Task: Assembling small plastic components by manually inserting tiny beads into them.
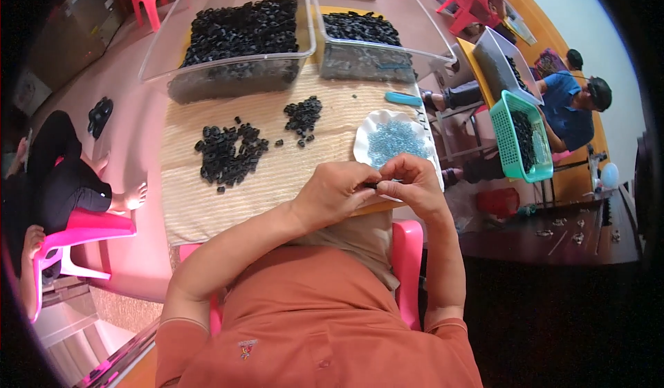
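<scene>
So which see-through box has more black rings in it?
The left clear box: its black rings are heaped high. The right clear box holds a smaller, flatter layer at its near end.

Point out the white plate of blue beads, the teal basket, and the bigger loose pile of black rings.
white plate [364,133], head view, bare left rim.
teal basket [507,146], head view, front mesh wall.
loose pile of black rings [228,154], head view, middle of pile.

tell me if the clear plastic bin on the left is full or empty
Partly full: the clear plastic bin on the left holds a heap of small black rings covering its floor, below the rim.
</scene>
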{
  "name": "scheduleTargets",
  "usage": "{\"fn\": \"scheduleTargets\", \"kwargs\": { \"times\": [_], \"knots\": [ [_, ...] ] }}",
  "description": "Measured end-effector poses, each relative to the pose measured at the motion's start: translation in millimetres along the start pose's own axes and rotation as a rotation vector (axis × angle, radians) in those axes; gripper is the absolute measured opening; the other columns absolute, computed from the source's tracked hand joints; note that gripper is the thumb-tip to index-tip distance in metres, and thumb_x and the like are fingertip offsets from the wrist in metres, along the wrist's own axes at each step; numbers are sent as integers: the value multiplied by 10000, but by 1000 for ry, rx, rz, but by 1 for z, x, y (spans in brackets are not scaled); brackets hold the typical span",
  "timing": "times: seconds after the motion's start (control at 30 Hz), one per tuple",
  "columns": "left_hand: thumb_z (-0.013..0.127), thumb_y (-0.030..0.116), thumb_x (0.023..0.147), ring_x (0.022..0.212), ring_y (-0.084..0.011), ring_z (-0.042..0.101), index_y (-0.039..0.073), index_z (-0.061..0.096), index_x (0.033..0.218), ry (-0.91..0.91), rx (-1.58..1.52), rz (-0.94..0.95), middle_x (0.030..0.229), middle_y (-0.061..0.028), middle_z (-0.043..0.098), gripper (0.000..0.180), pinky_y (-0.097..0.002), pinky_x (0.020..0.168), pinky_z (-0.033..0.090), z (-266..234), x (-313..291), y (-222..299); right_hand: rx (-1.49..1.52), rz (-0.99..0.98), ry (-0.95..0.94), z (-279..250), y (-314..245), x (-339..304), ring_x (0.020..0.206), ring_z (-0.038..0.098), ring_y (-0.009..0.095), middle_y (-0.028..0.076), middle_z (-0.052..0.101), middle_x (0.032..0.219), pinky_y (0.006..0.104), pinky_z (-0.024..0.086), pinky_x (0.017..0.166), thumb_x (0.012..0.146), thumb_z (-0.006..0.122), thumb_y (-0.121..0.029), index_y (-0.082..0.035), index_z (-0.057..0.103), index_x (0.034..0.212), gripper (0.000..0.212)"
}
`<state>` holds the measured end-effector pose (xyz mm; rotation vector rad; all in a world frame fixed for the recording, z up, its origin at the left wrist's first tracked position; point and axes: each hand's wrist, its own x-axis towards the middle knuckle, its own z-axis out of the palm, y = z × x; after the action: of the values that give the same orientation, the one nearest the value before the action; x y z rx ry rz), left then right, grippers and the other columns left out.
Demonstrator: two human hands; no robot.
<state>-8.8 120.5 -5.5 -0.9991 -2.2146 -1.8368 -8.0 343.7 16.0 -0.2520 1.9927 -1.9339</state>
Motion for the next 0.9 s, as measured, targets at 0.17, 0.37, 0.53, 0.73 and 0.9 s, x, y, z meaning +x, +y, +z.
{"fn": "scheduleTargets", "kwargs": {
  "times": [0.17,0.37,0.53,0.73,0.9],
  "knots": [
    [762,106,828,780,-339,703,27,691,990,13,27,-3,869,-174,701,193,-401,675,558,-8,-19,-4,-80,29,-41,15,2,6,814,637,70,7,673,888,227,547,720,835,805,-9,-12,666,960,187],
    [745,107,838,780,-332,704,26,694,998,44,53,-92,869,-168,702,186,-389,677,551,-21,-35,-2,-236,-12,11,41,-6,7,810,624,51,-6,669,892,217,539,684,850,783,-1,-12,665,953,156],
    [735,86,829,794,-308,719,18,709,999,74,-8,-156,892,-170,710,185,-369,689,553,-27,-39,0,-274,-24,12,47,-6,9,811,621,51,-4,663,889,213,534,699,858,788,-8,-12,661,964,165],
    [756,61,832,815,-233,738,5,723,1022,19,22,-191,911,-151,732,201,-333,725,576,-33,-40,7,-186,14,-44,47,-4,11,805,639,73,16,669,880,219,542,717,843,807,-3,-14,652,966,198],
    [762,47,822,799,-232,736,16,728,1009,34,57,-125,893,-142,730,193,-327,708,575,-37,-45,13,74,171,-191,44,0,20,806,679,111,33,690,884,238,561,722,830,803,13,-8,645,980,219]
  ]
}}
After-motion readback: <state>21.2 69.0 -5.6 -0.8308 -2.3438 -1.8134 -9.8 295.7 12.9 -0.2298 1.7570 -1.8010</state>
